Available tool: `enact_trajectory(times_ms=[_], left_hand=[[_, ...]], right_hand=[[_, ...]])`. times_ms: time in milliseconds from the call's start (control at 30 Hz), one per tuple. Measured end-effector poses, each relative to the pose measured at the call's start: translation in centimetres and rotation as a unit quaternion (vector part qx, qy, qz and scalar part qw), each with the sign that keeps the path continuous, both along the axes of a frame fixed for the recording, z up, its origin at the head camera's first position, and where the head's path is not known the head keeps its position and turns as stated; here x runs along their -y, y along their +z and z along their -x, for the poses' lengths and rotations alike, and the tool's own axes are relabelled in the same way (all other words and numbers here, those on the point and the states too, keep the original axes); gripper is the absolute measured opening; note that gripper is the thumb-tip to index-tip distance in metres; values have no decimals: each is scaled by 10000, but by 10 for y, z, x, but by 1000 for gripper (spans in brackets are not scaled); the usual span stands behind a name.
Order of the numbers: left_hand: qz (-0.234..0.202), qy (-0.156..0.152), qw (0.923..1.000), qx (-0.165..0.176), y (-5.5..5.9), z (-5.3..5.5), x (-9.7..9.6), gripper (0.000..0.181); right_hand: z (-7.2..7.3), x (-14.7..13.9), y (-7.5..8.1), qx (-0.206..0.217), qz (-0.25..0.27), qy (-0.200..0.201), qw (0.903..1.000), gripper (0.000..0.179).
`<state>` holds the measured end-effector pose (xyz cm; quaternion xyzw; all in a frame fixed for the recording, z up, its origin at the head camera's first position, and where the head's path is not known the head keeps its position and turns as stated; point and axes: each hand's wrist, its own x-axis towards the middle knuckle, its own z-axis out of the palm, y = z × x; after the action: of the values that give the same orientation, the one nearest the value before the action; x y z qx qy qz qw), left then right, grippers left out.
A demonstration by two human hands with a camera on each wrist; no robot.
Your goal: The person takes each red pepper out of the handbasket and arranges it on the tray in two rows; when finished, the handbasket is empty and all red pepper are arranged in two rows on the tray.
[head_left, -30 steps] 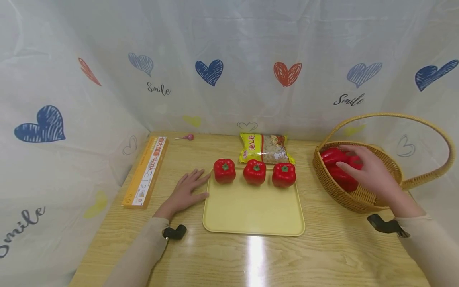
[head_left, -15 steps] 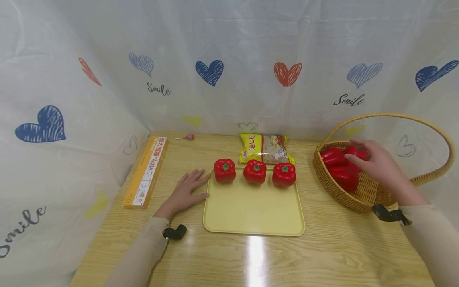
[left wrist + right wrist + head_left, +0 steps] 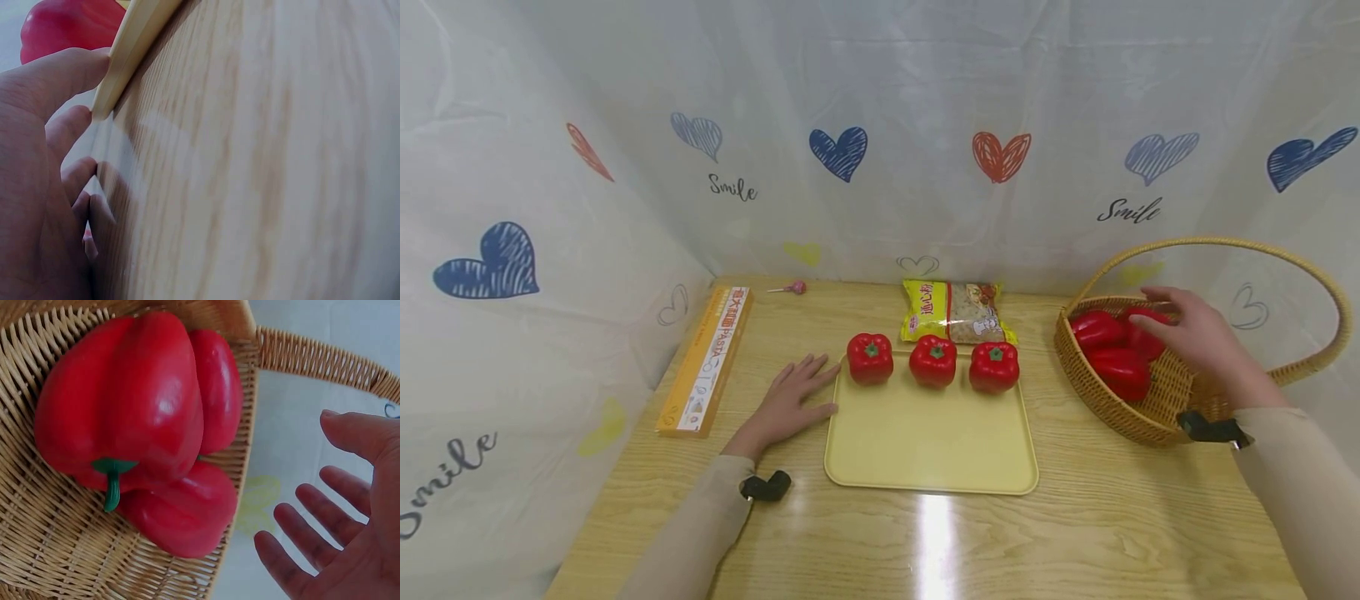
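Observation:
My left hand (image 3: 788, 402) lies flat on the table with spread fingers, its thumb and fingertips at the left edge of the yellow tray (image 3: 931, 454). Along the tray's far side stand three red bell peppers: left (image 3: 870, 367), middle (image 3: 932, 368) and right (image 3: 994, 372), green stems up. Over the wicker basket (image 3: 1086, 400) hovers my right hand (image 3: 1201, 335), fingers extended and holding nothing. Three more red bell peppers (image 3: 119, 406) lie together in the basket. In the right wrist view, a gap separates the hand from them.
The basket's tall handle (image 3: 1232, 242) arches over the right side. Behind the tray lies a yellow pasta bag (image 3: 958, 312). A long orange pasta box (image 3: 703, 362) and a lollipop (image 3: 797, 287) are at the left. A white curtain (image 3: 917, 83) encloses the back and sides.
My right hand has drawn back to the right over the basket, uncovering more of the bell peppers there. My left hand and the peppers on the tray have stayed put.

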<state>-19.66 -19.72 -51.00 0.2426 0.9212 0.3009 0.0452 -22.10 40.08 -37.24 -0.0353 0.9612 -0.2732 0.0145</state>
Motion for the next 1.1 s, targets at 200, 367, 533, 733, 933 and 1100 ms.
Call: enact_trajectory(times_ms=[200, 367, 533, 733, 933, 1100], left_hand=[[27, 7, 10000, 16, 0, 0, 0, 69], [35, 7, 10000, 12, 0, 0, 0, 69], [4, 12, 10000, 21, -1, 0, 0, 69], [0, 27, 10000, 52, -3, 1, 1, 70], [5, 21, 10000, 45, -3, 1, 0, 69], [29, 34, 10000, 53, -2, 0, 0, 70]], right_hand=[[8, -9, -4, 156, -57, -76, 9998, 71], [12, -13, -7, 240, -110, -106, 9996, 70], [17, -16, -9, 413, -173, -80, 9990, 68], [21, -19, -13, 790, -133, -82, 9968, 71], [25, -23, -19, 1192, 41, -80, 9928, 73], [28, -27, -22, 1317, -17, 18, 9913, 73]])
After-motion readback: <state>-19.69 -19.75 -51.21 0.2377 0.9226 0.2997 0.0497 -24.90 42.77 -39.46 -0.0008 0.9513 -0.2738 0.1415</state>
